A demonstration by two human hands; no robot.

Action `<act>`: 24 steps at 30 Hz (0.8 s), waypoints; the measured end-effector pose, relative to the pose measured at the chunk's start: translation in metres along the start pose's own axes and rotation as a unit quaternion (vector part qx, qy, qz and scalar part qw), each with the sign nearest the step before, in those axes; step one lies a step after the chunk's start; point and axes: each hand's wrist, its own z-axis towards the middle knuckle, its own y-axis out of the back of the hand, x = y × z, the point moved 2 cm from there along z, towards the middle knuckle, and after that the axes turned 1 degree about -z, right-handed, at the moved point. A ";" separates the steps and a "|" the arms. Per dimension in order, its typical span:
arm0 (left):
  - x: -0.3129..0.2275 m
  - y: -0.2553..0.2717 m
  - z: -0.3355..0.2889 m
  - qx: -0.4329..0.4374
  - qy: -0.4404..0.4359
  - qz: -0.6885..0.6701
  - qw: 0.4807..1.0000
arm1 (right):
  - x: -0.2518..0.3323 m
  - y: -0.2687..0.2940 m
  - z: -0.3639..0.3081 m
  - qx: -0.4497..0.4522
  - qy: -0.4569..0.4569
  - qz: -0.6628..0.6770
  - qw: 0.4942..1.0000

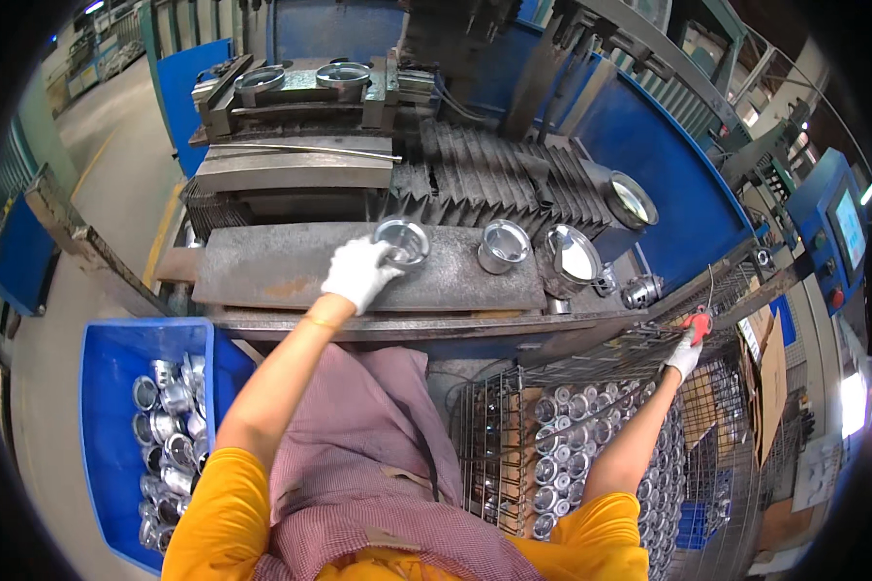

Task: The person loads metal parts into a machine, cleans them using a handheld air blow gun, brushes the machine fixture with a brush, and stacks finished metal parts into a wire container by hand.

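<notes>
My left hand (358, 275), in a white glove, grips the near left rim of a round, open-topped metal housing (403, 239) above the steel plate. My right hand (685, 357), also gloved, is stretched far out to the right. Its fingers are wrapped round a red tool that looks like an air gun (698, 323), with a thin line rising from it. On the plate's right part stands a second metal housing (504, 246). Beside that, at the plate's right end, is a wider round pot (573, 259) with pale contents.
A blue bin (95, 407) of metal housings stands at left. A wire cage (494, 455) at right holds rows of similar parts. Beyond the steel plate (291, 266) lie pleated covers (484, 174) and a fixture (378, 92) bearing two rings. A control panel (843, 223) hangs far right.
</notes>
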 end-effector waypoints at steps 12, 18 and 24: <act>0.081 0.013 -0.045 -0.113 0.038 -0.213 0.970 | 0.197 0.044 -0.060 0.263 0.017 0.330 0.906; 0.105 0.008 -0.051 -0.051 0.100 -0.445 0.889 | 0.321 -0.002 -0.296 0.797 0.005 0.209 0.566; 0.128 0.027 -0.050 -0.106 0.079 -0.164 0.978 | 0.366 -0.056 -0.426 0.827 0.136 0.178 0.516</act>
